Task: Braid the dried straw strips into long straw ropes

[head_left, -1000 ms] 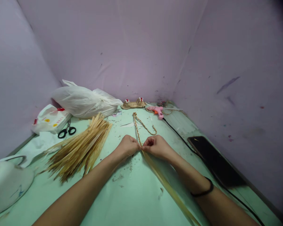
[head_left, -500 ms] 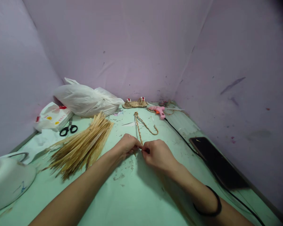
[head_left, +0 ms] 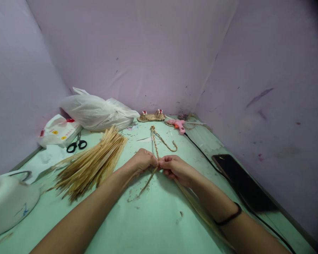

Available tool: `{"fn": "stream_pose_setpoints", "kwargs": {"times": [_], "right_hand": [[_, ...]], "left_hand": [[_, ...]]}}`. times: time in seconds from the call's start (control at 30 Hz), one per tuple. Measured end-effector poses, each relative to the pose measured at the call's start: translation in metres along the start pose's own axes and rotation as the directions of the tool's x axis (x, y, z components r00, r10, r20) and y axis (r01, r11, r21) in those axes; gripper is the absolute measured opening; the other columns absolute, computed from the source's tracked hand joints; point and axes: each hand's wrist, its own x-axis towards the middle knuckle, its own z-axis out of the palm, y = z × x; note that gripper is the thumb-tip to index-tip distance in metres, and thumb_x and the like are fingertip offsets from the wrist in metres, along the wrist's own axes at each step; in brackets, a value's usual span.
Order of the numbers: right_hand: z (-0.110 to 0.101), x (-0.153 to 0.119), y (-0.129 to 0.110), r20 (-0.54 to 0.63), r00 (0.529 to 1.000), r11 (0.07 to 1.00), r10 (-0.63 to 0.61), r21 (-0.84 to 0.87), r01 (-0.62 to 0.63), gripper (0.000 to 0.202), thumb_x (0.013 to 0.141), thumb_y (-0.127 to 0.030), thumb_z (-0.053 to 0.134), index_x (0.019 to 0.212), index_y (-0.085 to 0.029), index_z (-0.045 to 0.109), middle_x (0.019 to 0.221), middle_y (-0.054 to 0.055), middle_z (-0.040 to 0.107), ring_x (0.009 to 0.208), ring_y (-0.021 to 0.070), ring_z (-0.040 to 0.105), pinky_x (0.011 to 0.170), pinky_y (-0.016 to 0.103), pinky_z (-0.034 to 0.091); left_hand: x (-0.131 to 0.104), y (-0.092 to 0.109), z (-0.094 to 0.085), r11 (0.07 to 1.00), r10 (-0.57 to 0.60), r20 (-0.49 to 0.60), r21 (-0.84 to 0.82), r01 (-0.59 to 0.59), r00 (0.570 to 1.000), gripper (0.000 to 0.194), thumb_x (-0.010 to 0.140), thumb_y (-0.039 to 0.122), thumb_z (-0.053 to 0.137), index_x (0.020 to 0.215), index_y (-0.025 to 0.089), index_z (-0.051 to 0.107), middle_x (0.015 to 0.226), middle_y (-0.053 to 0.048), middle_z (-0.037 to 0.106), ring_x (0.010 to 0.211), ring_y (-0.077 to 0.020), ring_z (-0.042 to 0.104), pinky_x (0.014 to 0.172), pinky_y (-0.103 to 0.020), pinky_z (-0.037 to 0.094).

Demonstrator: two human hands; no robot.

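Note:
A thin braided straw cord (head_left: 154, 141) runs from a knot on the green table toward me, and its near end lies between my two hands. My left hand (head_left: 145, 160) is closed, its fingertips pinching the braid from the left. From the right, my right hand (head_left: 176, 168) pinches at the same spot, thumb and forefinger together. One loose straw strand (head_left: 149, 181) hangs down to the left below the fingers. A longer, paler strand (head_left: 193, 203) trails from under my right hand toward the lower right. The exact crossing of strands is hidden by fingertips.
On the left lie a bundle of dry straw (head_left: 92, 162), black-handled scissors (head_left: 76, 145), a white bowl (head_left: 13, 203) and a plastic bag (head_left: 95, 113). Behind is a woven straw piece (head_left: 151, 117). A pink glue gun (head_left: 178, 125), its cord (head_left: 204, 153) and a phone (head_left: 241, 181) are right.
My right hand has turned and lowered slightly, its fingers now showing more. A strand now hangs visibly at the left below the hands. The braid stays in place.

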Motion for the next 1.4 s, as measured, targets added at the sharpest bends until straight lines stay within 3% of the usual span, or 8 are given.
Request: {"fn": "stream_pose_setpoints", "kwargs": {"times": [0.37,0.53,0.63,0.77,0.97,1.1,1.27,1.4], "right_hand": [[-0.002,0.014,0.016,-0.168,0.982,0.993,-0.092,-0.091,0.078,0.007,0.054,-0.019,0.057,0.053,-0.013,0.054,0.042,-0.003,0.048,0.033,0.0023,0.026,0.035,0.02,0.01],[-0.003,0.015,0.019,-0.157,0.984,0.993,-0.088,-0.093,0.074,0.012,0.054,-0.023,0.06,0.053,-0.013,0.054,0.041,-0.005,0.044,0.032,0.0018,0.024,0.036,0.02,0.01],[-0.005,0.016,0.02,-0.133,0.986,0.991,-0.102,-0.101,0.088,0.012,0.055,-0.023,0.06,0.054,-0.013,0.054,0.042,-0.005,0.043,0.033,0.0019,0.023,0.036,0.02,0.01],[-0.005,0.017,0.021,-0.122,0.989,0.992,-0.088,-0.1,0.075,0.012,0.056,-0.023,0.06,0.053,-0.013,0.054,0.04,-0.005,0.041,0.033,0.0019,0.021,0.036,0.021,0.008],[-0.006,0.018,0.022,-0.14,0.987,0.995,-0.075,-0.069,0.066,0.01,0.054,-0.022,0.059,0.056,-0.012,0.055,0.043,-0.003,0.046,0.035,0.0023,0.025,0.037,0.021,0.01],[-0.005,0.017,0.019,-0.137,0.988,0.996,-0.074,-0.063,0.066,0.009,0.054,-0.021,0.059,0.055,-0.013,0.054,0.042,-0.003,0.046,0.034,0.0025,0.024,0.037,0.021,0.01],[-0.003,0.014,0.015,-0.129,0.988,0.995,-0.085,-0.064,0.078,0.008,0.055,-0.019,0.057,0.053,-0.012,0.054,0.04,-0.004,0.046,0.033,0.0022,0.023,0.036,0.021,0.009],[-0.002,0.012,0.014,-0.141,0.984,0.993,-0.111,-0.066,0.102,0.006,0.055,-0.017,0.056,0.055,-0.012,0.055,0.041,-0.004,0.047,0.033,0.0018,0.023,0.036,0.021,0.01]], "left_hand": [[0.003,-0.008,-0.003,0.866,0.213,-0.002,0.463,-0.188,0.977,0.015,0.053,0.016,0.047,0.051,0.011,0.061,0.041,0.001,0.045,0.041,-0.0084,0.038,0.04,-0.019,0.025],[-0.007,0.009,-0.028,0.889,0.107,0.071,0.441,-0.128,0.992,0.02,0.056,0.021,0.051,0.065,0.011,0.066,0.048,0.0,0.052,0.039,-0.0087,0.04,0.04,-0.02,0.029],[-0.006,0.016,-0.062,0.876,0.153,-0.176,0.48,-0.051,0.972,0.022,0.054,0.02,0.053,0.071,0.012,0.066,0.054,-0.001,0.056,0.044,-0.0093,0.043,0.043,-0.02,0.031],[0.005,0.006,-0.094,0.771,0.284,-0.409,0.635,0.047,0.867,0.012,0.055,0.021,0.053,0.057,0.014,0.062,0.049,-0.002,0.053,0.049,-0.0131,0.048,0.048,-0.021,0.032],[0.015,-0.012,-0.083,0.497,0.312,-0.502,0.809,0.312,0.807,0.02,0.055,0.019,0.051,0.071,0.014,0.063,0.072,-0.012,0.062,0.071,-0.0257,0.057,0.056,-0.028,0.037],[0.018,-0.013,-0.081,0.434,0.266,-0.515,0.819,0.376,0.815,0.026,0.056,0.016,0.05,0.078,0.014,0.063,0.079,-0.014,0.063,0.075,-0.0263,0.058,0.059,-0.028,0.039],[0.011,0.0,-0.086,0.667,0.201,-0.422,0.72,0.193,0.884,0.01,0.055,0.017,0.053,0.062,0.014,0.06,0.063,-0.006,0.059,0.061,-0.0179,0.054,0.052,-0.024,0.035],[-0.008,0.017,-0.076,0.962,0.008,-0.001,0.273,-0.007,1.0,0.015,0.055,0.025,0.058,0.065,0.014,0.056,0.047,0.004,0.044,0.038,-0.0057,0.033,0.039,-0.019,0.023]]}}
